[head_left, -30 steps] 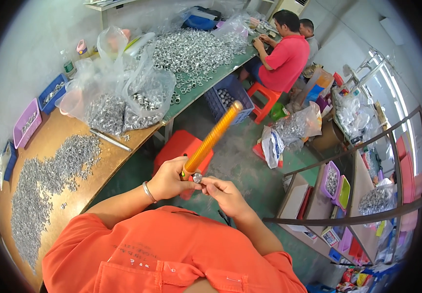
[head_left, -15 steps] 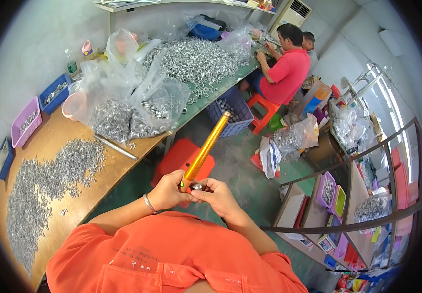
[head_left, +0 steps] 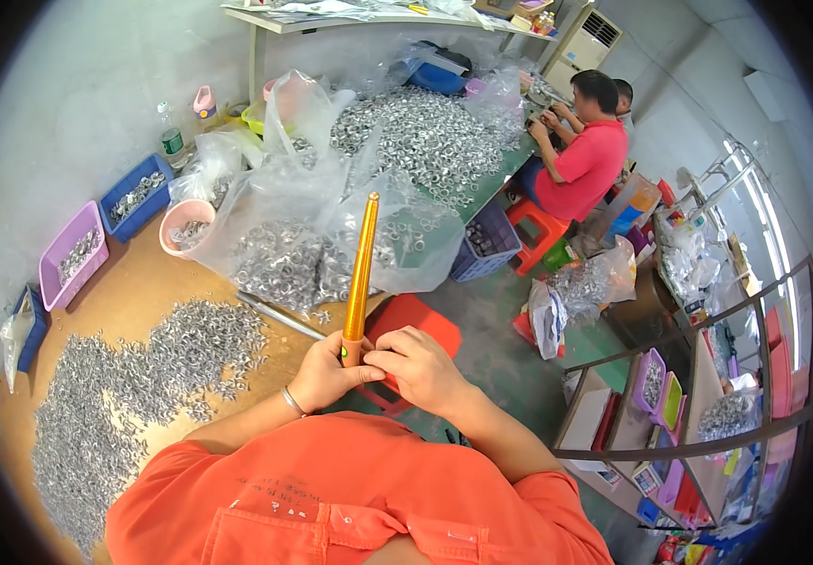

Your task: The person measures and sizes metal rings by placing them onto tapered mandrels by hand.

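Note:
My left hand (head_left: 321, 375) is wrapped round the handle end of a gold ring sizing stick (head_left: 360, 282), which points up and away, narrowing to its tip. No ring shows on the visible part of the shaft. Close against the handle, my right hand (head_left: 420, 369) has its fingers curled together; what they hold, if anything, is hidden. To the left, many small silver rings (head_left: 180, 363) lie spread on the wooden tabletop (head_left: 133, 273). A silver metal rod (head_left: 279, 314) lies at the table's edge, just beyond my left hand.
Clear plastic bags of rings (head_left: 284, 254) stand beyond, before a large ring heap (head_left: 425, 141). A pink cup (head_left: 186, 228), purple tray (head_left: 72, 256) and blue tray (head_left: 133, 198) line the wall side. A person in red (head_left: 590, 155) sits ahead. Metal-framed shelves (head_left: 651, 443) stand right.
My view has shifted left toward the table. The stick now stands more upright. A silver piece that showed between my right fingers is now out of sight.

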The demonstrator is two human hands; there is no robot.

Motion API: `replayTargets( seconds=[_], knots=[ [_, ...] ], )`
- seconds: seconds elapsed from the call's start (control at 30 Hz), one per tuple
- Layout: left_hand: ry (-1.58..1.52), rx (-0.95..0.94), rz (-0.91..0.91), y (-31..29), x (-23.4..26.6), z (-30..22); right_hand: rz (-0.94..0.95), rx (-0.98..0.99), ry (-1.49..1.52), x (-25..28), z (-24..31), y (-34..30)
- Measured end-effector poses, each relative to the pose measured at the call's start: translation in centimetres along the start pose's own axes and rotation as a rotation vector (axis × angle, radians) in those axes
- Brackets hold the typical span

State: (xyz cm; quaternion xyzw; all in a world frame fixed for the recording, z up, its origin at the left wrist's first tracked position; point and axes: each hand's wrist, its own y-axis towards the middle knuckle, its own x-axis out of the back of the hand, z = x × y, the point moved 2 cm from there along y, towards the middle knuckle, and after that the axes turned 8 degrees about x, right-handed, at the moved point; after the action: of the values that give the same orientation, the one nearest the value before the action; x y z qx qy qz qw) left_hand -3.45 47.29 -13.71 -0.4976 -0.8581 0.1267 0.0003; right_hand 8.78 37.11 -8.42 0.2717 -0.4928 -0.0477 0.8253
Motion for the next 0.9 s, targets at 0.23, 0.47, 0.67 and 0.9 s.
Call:
replayTargets(
  seconds=[0.23, 0.47, 0.67, 0.9],
  knots=[
    [-0.209, 0.257, 0.153, -0.9, 5.1, -0.6, -0.035, 0.062, 0.049, -2.8, -1.0, 4.6],
    [-0.437, 0.342, 0.228, -0.8, 8.5, -1.0, -0.023, 0.260, -0.115, -3.3, 0.0, 8.4],
    [-0.274, 0.266, 0.143, -0.1, 9.6, -0.6, 0.083, 0.336, -0.034, -3.9, -1.1, 9.7],
    [-0.185, 0.221, 0.232, -0.2, 10.4, -0.2, 0.100, 0.363, 0.081, -4.3, -0.7, 10.3]
  ],
)
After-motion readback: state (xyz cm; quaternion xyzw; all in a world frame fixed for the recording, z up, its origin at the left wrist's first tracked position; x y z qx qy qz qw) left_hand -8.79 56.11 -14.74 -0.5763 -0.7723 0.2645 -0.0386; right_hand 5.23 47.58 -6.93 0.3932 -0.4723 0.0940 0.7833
